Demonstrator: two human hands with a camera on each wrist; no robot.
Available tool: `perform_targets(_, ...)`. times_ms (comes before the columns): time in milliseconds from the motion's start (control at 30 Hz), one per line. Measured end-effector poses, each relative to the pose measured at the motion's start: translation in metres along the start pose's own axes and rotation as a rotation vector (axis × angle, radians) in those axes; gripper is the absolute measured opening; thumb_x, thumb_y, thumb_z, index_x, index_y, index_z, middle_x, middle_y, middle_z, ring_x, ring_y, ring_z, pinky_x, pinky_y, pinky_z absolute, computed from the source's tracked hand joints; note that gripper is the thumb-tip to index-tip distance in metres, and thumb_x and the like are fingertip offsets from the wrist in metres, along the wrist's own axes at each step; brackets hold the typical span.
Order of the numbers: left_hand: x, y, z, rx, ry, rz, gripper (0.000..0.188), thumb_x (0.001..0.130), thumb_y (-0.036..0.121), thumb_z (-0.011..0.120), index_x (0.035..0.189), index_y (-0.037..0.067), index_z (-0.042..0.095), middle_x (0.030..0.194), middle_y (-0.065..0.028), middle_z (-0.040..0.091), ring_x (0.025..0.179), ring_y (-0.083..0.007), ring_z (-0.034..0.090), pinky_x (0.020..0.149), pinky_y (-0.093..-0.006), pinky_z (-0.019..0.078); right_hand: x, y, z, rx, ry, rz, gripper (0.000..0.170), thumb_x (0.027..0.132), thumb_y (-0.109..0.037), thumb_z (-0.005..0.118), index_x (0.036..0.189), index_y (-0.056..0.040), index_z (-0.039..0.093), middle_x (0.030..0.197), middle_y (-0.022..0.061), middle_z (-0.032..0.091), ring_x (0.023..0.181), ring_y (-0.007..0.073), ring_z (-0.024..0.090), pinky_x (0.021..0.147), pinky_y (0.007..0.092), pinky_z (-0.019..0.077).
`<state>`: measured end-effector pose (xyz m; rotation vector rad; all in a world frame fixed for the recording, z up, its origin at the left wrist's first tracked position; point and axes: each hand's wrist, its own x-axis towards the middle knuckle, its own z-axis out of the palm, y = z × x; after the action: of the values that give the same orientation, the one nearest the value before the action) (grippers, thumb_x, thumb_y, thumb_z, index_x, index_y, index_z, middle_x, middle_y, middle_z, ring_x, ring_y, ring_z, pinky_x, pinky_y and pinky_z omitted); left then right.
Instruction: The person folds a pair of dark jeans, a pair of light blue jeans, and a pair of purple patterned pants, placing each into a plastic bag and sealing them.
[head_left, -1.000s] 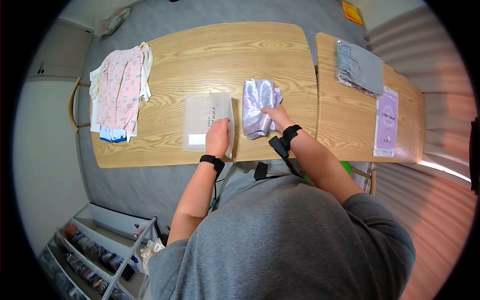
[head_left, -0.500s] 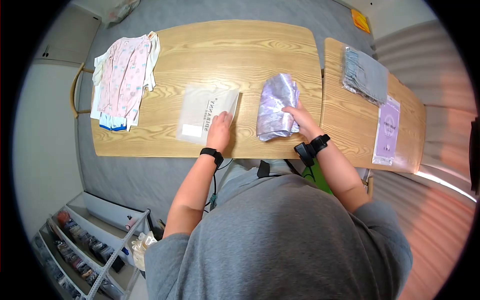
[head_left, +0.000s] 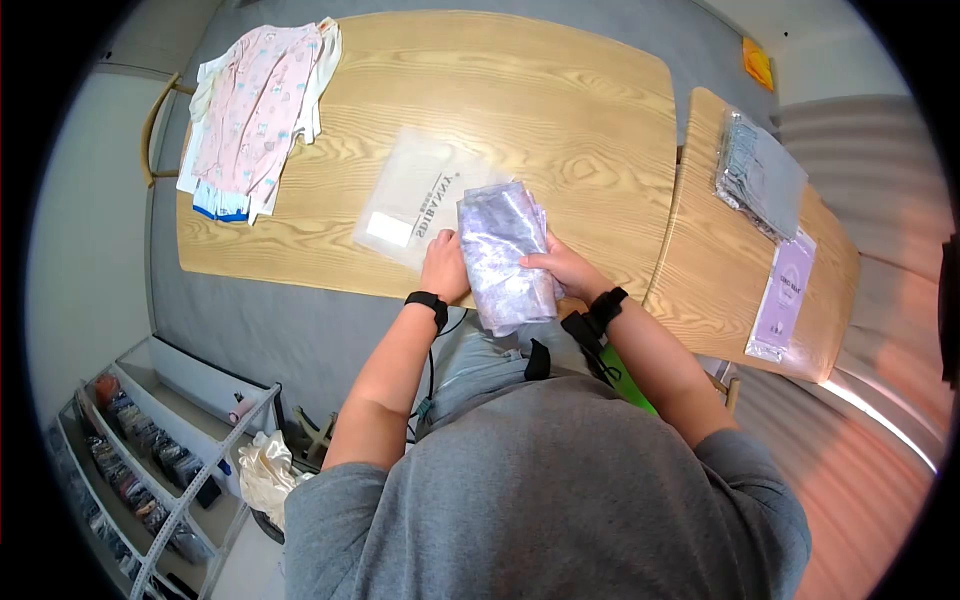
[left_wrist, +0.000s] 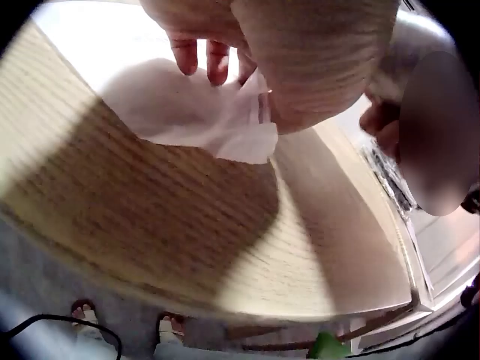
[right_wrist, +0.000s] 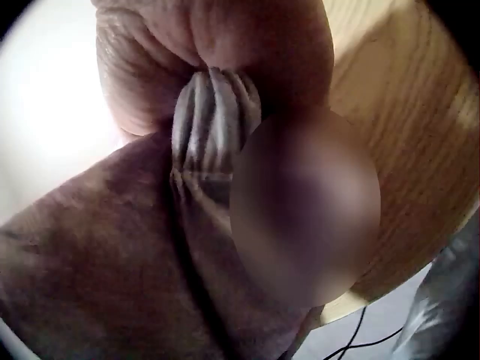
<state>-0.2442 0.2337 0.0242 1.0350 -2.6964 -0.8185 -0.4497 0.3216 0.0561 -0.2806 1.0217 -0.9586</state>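
Note:
In the head view, a folded shiny lavender garment (head_left: 498, 245) is gripped by my right hand (head_left: 570, 268), thumb on top and fingers beneath its right side. It covers the right part of a frosted bag (head_left: 408, 185) with printed letters and a white label. My left hand (head_left: 445, 268) is at the bag's near edge, beside the garment. The left wrist view shows the left hand (left_wrist: 300, 60) with bent fingers on the bag (left_wrist: 172, 109), its edge bunched near the palm. Up close in the right wrist view, gathered folds of the garment (right_wrist: 214, 127) lie against the right hand (right_wrist: 225, 37).
Pink and white clothes (head_left: 255, 110) lie at the wooden table's (head_left: 480, 60) left end. On the side table (head_left: 690, 260), a packaged grey-blue garment (head_left: 765, 175) lies above a purple package (head_left: 785, 290). Shelves (head_left: 150, 440) with packed items stand at the lower left.
My right hand has brought the garment left and nearer my body, over the bag's right part. My left hand has moved from the bag's printed face to its near edge.

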Motion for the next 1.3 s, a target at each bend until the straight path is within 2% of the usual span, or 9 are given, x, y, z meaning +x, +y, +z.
perform_targets(100,0.002,-0.004,0.002,0.002,0.015,-0.004,0.025,0.070,0.006,0.058,0.095,0.002,0.058,0.100,-0.0132,0.057,0.089,-0.0346,0.049,0.079,-0.0426,0.0427,0.013,0.019,-0.014,-0.084,0.054,0.025,0.077,0.076,0.003,0.059,0.141,-0.0053,0.019,0.125,0.0114,0.048,0.109,0.0205,0.051,0.091,0.0332,0.0437)
perform_targets(133,0.003,-0.003,0.003,0.000,0.033,-0.006,0.045,0.066,-0.002,0.056,0.111,-0.001,0.054,0.125,-0.0131,0.050,0.093,-0.0314,0.050,0.078,-0.0397,0.0425,0.014,0.023,-0.017,-0.126,0.075,0.002,0.074,0.076,0.002,0.060,0.140,-0.0041,0.022,0.124,0.0112,0.048,0.109,0.0196,0.051,0.093,0.0332,0.0429)
perform_targets(233,0.004,0.004,0.001,0.094,0.103,-0.064,0.054,0.066,-0.005,0.054,0.119,-0.003,0.049,0.138,-0.0146,0.040,0.093,-0.0316,0.050,0.080,-0.0396,0.0427,0.008,0.018,-0.013,-0.264,0.122,-0.031,0.068,0.076,0.002,0.059,0.136,-0.0028,0.028,0.122,0.0097,0.049,0.109,0.0190,0.050,0.094,0.0321,0.0409)
perform_targets(400,0.006,0.016,-0.007,0.100,0.164,-0.053,0.064,0.065,-0.007,0.054,0.128,-0.003,0.041,0.139,-0.0140,0.039,0.109,-0.0331,0.047,0.090,-0.0395,0.0399,0.010,0.009,-0.009,-0.744,0.081,-0.250,0.065,0.074,-0.001,0.056,0.135,-0.0018,0.033,0.122,0.0139,0.052,0.111,0.0196,0.051,0.093,0.0290,0.0408)
perform_targets(533,0.008,0.016,-0.016,-0.063,0.083,-0.063,0.072,0.064,-0.006,0.056,0.134,0.000,0.037,0.132,-0.0143,0.045,0.118,-0.0332,0.043,0.094,-0.0400,0.0372,0.001,-0.021,0.007,-1.082,-0.081,-0.177,0.064,0.074,-0.003,0.056,0.135,-0.0085,0.036,0.122,0.0165,0.053,0.108,0.0275,0.055,0.091,0.0318,0.0431)
perform_targets(600,0.006,0.013,-0.016,-0.161,0.045,-0.072,0.074,0.064,-0.006,0.057,0.135,0.001,0.036,0.130,-0.0144,0.047,0.118,-0.0330,0.043,0.094,-0.0401,0.0370,0.012,-0.014,0.006,-1.240,-0.096,-0.572,0.063,0.075,-0.004,0.055,0.134,-0.0159,0.038,0.121,0.0166,0.054,0.105,0.0343,0.055,0.088,0.0361,0.0447)
perform_targets(767,0.005,0.009,-0.012,-0.205,0.060,-0.003,0.072,0.066,-0.009,0.054,0.135,0.000,0.034,0.132,-0.0169,0.045,0.121,-0.0332,0.042,0.098,-0.0404,0.0352,0.026,-0.030,0.006,-1.204,-0.157,-0.338,0.059,0.075,-0.001,0.053,0.132,-0.0088,0.038,0.120,0.0182,0.055,0.107,0.0339,0.055,0.089,0.0363,0.0436)
perform_targets(967,0.009,0.017,-0.004,-0.213,0.245,-0.008,0.067,0.070,-0.014,0.047,0.134,-0.003,0.031,0.138,-0.0208,0.037,0.126,-0.0364,0.036,0.105,-0.0420,0.0304,0.040,-0.023,-0.005,-0.510,-0.102,-0.084,0.071,0.066,0.006,0.052,0.135,-0.0028,0.035,0.124,0.0114,0.051,0.117,0.0215,0.046,0.101,0.0288,0.0330)
perform_targets(1300,0.021,0.025,-0.004,-0.270,0.286,-0.052,0.073,0.067,-0.015,0.050,0.136,-0.006,0.027,0.141,-0.0256,0.030,0.129,-0.0398,0.031,0.108,-0.0423,0.0264,0.040,-0.027,0.001,-0.360,-0.086,0.218,0.056,0.070,0.000,0.054,0.126,-0.0022,0.046,0.105,0.0095,0.059,0.092,0.0174,0.057,0.080,0.0277,0.0468)
